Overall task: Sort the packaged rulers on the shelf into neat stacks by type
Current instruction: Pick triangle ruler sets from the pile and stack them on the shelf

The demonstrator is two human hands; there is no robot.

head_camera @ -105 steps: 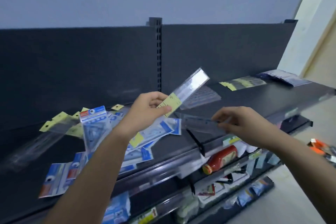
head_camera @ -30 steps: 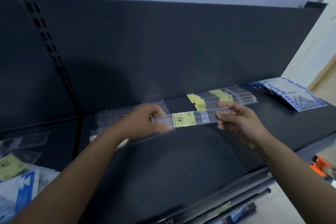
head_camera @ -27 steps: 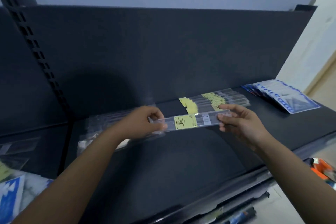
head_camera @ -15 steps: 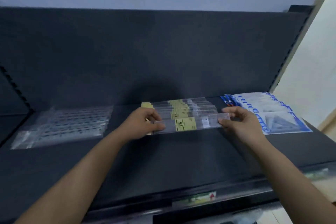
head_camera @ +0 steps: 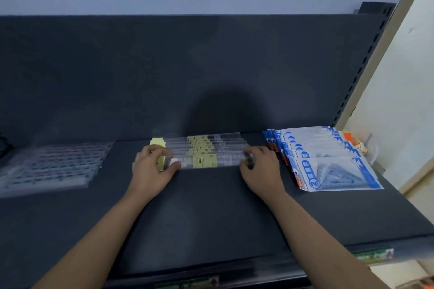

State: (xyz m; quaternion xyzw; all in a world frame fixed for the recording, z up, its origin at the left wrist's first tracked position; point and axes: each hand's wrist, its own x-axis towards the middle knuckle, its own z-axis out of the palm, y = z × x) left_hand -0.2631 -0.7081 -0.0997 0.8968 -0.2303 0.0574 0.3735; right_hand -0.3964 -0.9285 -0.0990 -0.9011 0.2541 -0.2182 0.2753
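Note:
A clear packaged ruler with a yellow label [head_camera: 204, 161] lies at the front of a fanned stack of the same yellow-labelled rulers [head_camera: 204, 144] on the dark shelf [head_camera: 199, 213]. My left hand [head_camera: 152, 168] pinches its left end between thumb and fingers. My right hand [head_camera: 261, 169] holds its right end with curled fingers. Left of them lies a stack of clear rulers with blue markings [head_camera: 50, 166]. To the right sits a fanned stack of blue-and-white ruler set packs [head_camera: 328, 162].
The shelf's dark back panel [head_camera: 187, 73] rises right behind the stacks. A slotted upright [head_camera: 366, 61] and a pale wall [head_camera: 404, 91] close the right side. Orange items [head_camera: 354, 143] sit behind the blue packs. Price labels [head_camera: 373, 254] line the shelf's front edge.
Both hands carried the yellow-labelled ruler rightward from the mixed pile and lowered it onto the front of the matching stack. The view swung right with them.

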